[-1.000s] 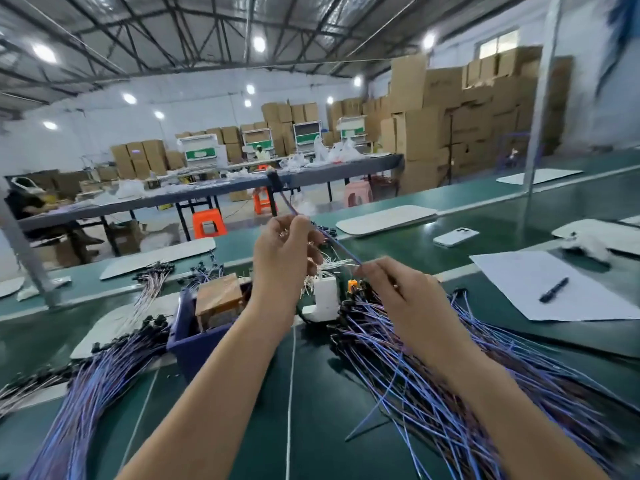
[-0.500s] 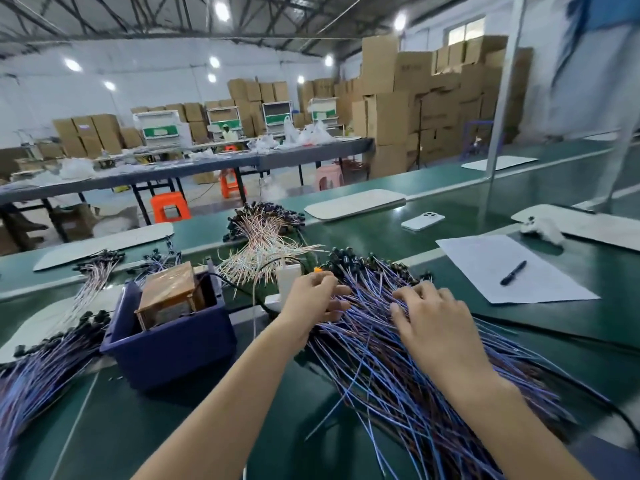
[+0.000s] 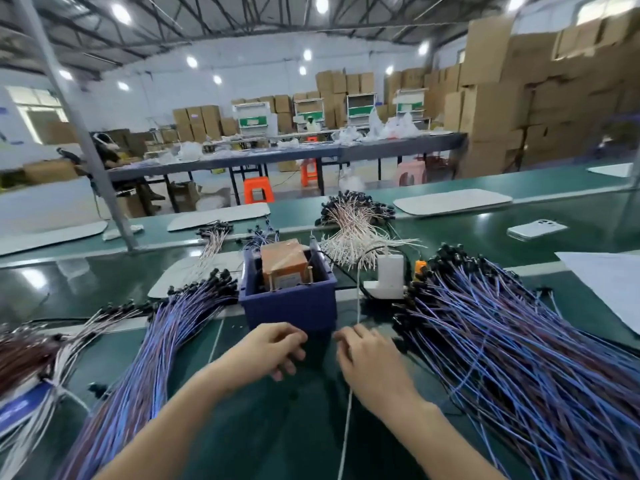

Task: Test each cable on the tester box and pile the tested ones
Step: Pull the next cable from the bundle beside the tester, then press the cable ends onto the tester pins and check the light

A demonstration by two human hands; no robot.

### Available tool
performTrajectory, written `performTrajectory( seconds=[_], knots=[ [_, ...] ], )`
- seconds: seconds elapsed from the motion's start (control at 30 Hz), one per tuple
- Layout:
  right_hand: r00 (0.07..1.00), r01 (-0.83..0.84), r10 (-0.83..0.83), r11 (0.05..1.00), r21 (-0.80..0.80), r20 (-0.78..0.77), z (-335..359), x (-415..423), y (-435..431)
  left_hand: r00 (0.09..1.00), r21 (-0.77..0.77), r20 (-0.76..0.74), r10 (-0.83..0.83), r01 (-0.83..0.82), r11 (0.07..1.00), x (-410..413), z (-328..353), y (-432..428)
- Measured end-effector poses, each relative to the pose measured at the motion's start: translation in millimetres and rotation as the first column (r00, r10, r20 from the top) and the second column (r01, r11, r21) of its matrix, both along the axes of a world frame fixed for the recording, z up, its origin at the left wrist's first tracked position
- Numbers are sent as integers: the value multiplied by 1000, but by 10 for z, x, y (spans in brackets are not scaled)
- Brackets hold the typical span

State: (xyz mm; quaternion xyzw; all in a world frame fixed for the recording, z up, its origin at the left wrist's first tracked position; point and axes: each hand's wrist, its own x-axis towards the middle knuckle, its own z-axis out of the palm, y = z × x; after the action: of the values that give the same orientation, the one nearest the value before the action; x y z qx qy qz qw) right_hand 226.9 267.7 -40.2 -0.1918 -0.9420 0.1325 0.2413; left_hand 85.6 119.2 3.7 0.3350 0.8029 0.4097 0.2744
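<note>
My left hand (image 3: 273, 351) and right hand (image 3: 367, 362) curl just in front of the blue bin (image 3: 287, 306); I cannot tell what they hold. The tester box (image 3: 284, 266) sits in it, beside the big cable pile (image 3: 519, 358)

A big hall with a white back wall (image 3: 242, 74), steel roof trusses (image 3: 242, 15) and round ceiling lights (image 3: 121, 13). Cardboard boxes (image 3: 502, 109) stack high on the right. A long grey table (image 3: 398, 144) stands behind, orange stools (image 3: 258, 188) beside it; a window (image 3: 34, 102) glows left.
</note>
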Motion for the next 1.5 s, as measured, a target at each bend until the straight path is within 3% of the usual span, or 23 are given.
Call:
performTrajectory(
  seconds=[0.13, 0.3, 0.37, 0.47, 0.57, 0.73, 0.83, 1.0, 1.23, 1.37, 1.5],
  knots=[
    [997, -11, 16, 998, -56, 78, -232, -243, -104, 936, -12, -270, 225, -237, 971, -410, -56, -611],
    [999, -15, 20, 993, -113, 41, -316, -320, -50, 681, -94, -655, 327, -503, 859, -818, -104, -1126],
    [999, -18, 22, 991, -131, 29, -318, -321, -40, 626, -138, -714, 314, -565, 813, -927, -141, -1213],
    [999, -11, 16, 990, -144, 29, -313, -332, -37, 665, -282, -715, 215, -555, 782, -996, -223, -1258],
    [1000, -9, 9, 984, -179, 2, -322, -324, -32, 646, -321, -747, 156, -556, 767, -1018, -270, -1251],
    [1000, -24, 18, 968, -250, -26, -315, -305, -9, 643, -182, -704, 301, -573, 799, -1042, -285, -1290],
    [999, -27, 19, 969, -245, -34, -322, -308, 0, 611, -116, -684, 398, -630, 768, -1065, -283, -1357],
    [997, -42, 26, 967, -251, -68, -314, -303, 11, 740, -163, -547, 390, -552, 818, -1080, -320, -1448],
    [997, -45, 28, 963, -264, -68, -297, -245, -12, 751, -117, -474, 459, -571, 813, -1074, -271, -1469],
    [998, -34, 17, 962, -269, -65, -279, -246, -13, 716, -113, -560, 418, -566, 817, -1090, -249, -1443],
    [997, -27, 6, 959, -284, -75, -284, -250, -26, 678, -163, -690, 252, -485, 859, -1080, -228, -1281]
  ],
)
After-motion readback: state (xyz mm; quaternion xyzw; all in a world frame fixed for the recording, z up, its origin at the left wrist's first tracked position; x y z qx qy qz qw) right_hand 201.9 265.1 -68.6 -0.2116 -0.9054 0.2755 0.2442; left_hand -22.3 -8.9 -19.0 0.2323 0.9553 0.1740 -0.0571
